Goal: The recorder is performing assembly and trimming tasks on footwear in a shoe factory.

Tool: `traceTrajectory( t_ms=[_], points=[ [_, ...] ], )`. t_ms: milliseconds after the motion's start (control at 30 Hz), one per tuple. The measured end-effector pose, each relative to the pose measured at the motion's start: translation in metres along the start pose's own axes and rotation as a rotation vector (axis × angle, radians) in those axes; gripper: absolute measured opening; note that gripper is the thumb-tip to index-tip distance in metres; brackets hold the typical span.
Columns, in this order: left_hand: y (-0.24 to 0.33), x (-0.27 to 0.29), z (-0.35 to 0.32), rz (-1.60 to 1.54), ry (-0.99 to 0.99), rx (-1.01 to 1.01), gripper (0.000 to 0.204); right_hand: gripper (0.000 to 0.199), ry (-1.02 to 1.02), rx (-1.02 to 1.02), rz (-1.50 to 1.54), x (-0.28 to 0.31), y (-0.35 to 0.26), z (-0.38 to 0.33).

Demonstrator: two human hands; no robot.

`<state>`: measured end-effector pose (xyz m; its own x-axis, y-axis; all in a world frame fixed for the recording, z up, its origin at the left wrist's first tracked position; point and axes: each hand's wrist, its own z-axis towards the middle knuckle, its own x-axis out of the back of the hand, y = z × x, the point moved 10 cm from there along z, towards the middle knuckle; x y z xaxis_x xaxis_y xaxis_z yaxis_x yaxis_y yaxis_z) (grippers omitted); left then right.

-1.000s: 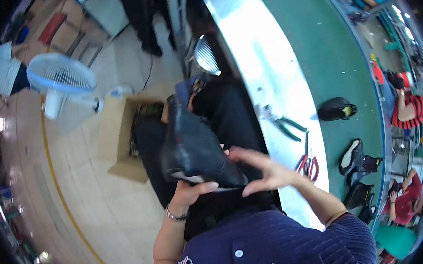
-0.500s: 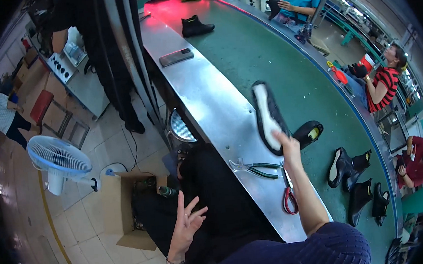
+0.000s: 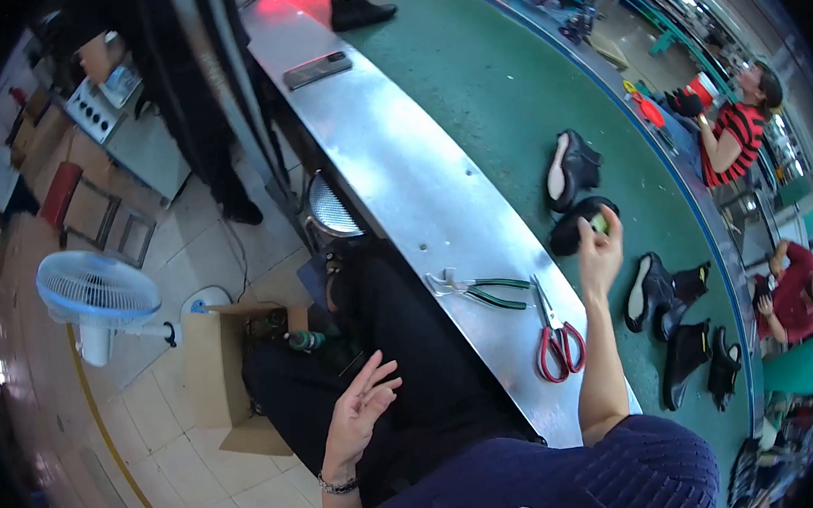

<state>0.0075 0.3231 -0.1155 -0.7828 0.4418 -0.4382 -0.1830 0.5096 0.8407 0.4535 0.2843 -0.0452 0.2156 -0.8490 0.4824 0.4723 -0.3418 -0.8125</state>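
Over the green belt, my right hand (image 3: 600,260) has its fingers apart and nothing held in them. Just beyond it lies a black boot (image 3: 567,232), partly covered by the fingers. Another black ankle boot (image 3: 572,169), tipped on its side with a pale sole, rests on the belt slightly farther off. My left hand (image 3: 360,418) hovers above my lap, empty, with fingers stretched out. Between my body and the belt, on the metal ledge, are green-handled pliers (image 3: 496,293) and red-handled scissors (image 3: 553,338).
Several more black boots (image 3: 687,361) sit at the right of the green belt (image 3: 471,106). A phone (image 3: 317,69) lies on the metal ledge (image 3: 390,169). On my left stand a cardboard box (image 3: 214,374) and a fan (image 3: 99,292). Other people work across the belt.
My right hand has let go of the pale-soled boot, which now lies farther out on the belt. My left hand has turned slightly, and the whole view has shifted a little.
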Motion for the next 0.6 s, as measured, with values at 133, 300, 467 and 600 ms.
traceTrajectory(
  t_ms=[133,300,467,600],
  points=[
    [-0.004,0.0,-0.001,0.03,-0.035,0.011,0.057,0.051,-0.094,-0.044,-0.397,0.015,0.043,0.004],
    [-0.006,-0.004,-0.006,0.03,-0.071,-0.023,0.055,0.028,-0.179,0.028,0.001,0.015,0.071,0.035],
    [-0.007,0.007,-0.018,0.133,-0.01,-0.069,0.055,0.023,-0.208,0.086,0.27,0.031,0.005,0.062],
    [0.025,-0.004,-0.013,0.338,-0.022,-0.136,0.062,0.019,-0.276,0.113,0.454,0.055,-0.094,0.023]
  ],
)
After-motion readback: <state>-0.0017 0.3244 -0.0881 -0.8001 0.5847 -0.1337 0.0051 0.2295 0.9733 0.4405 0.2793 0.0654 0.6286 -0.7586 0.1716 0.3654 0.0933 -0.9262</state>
